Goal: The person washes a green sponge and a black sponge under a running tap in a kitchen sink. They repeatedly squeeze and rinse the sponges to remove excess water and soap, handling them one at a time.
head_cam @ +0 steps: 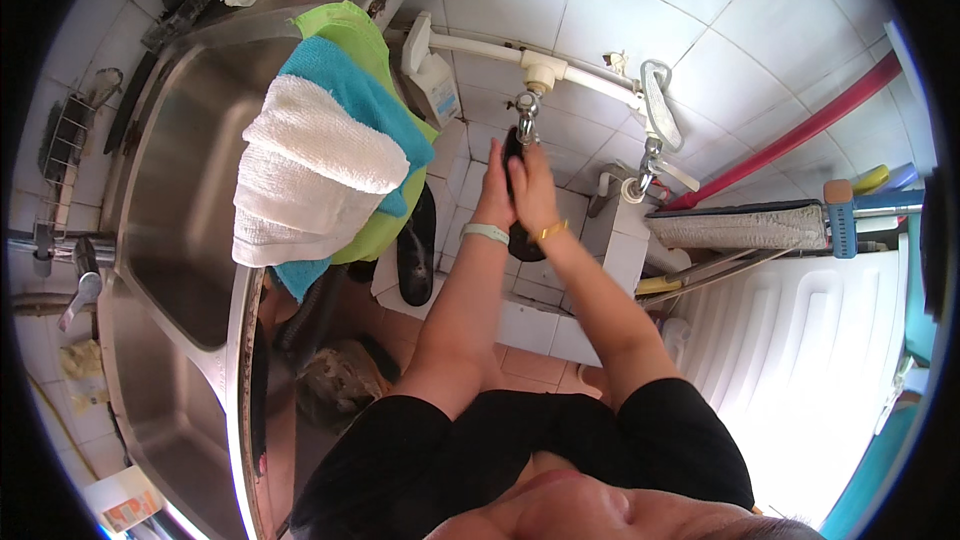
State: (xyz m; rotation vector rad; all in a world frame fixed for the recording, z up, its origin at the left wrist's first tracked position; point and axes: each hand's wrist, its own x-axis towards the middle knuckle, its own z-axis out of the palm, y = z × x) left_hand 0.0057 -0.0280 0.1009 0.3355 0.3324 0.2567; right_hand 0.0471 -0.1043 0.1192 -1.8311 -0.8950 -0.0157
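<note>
A dark, flat, elongated item [526, 241], perhaps a shoe or an insole, stands lengthwise between my two hands under a chrome tap [527, 109]. My left hand [495, 184] presses its left side. Against its right side lies my right hand [534, 187], just below the spout; whether water runs is not clear. A second dark, sole-shaped item [417, 247] rests on the tiled ledge of the basin [510, 315], left of my forearms, with whitish marks on it.
A double steel sink [176, 187] is at left, with white [315, 172], blue [330, 75] and green [352, 22] towels over its edge. A spray bottle [435, 82] stands behind the basin. At right are a second tap [646, 165], a flat mop [739, 229] and a white ribbed panel [795, 315].
</note>
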